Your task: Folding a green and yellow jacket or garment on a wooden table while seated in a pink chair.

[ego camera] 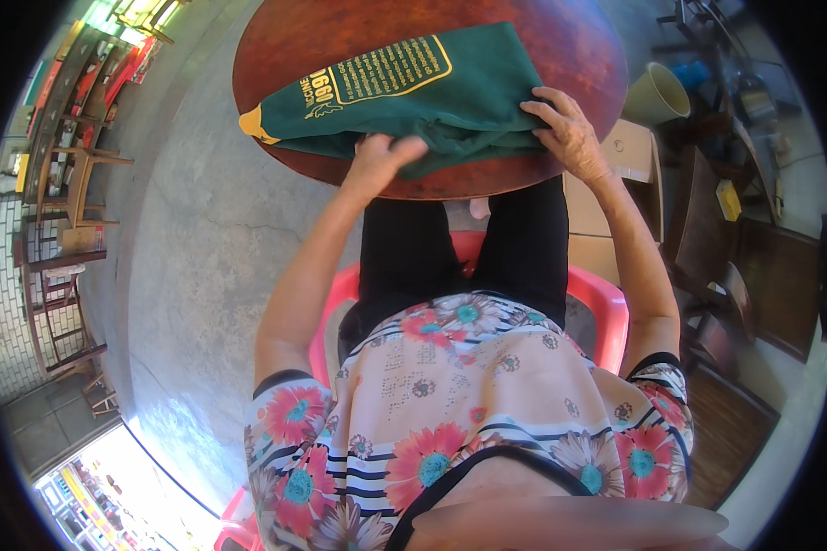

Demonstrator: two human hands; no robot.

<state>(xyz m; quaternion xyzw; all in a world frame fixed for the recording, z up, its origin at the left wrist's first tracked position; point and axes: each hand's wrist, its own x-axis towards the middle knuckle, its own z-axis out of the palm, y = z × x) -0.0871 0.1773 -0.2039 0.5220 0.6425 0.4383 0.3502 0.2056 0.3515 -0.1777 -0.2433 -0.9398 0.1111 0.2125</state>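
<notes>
A dark green folded garment (pixel 400 86), cloth with yellow printed writing and a yellow part at its left end, lies on a round reddish-brown table (pixel 303 34). At the garment's near edge is my left hand (pixel 384 160), its fingers curled against the cloth and its thumb blurred; whether it grips the fabric is unclear. My right hand (pixel 570 134) touches the right end of the garment, fingers spread over its edge. Between the two hands the near layer of cloth is bunched and wrinkled.
I sit on a pink plastic chair (pixel 610 317) close to the table. Cardboard boxes (pixel 627 148) and a yellowish bin (pixel 658 93) stand to the right, near dark wooden furniture (pixel 696 220). Wooden stools (pixel 83 179) and shelves line the far left, across a concrete floor (pixel 193 227).
</notes>
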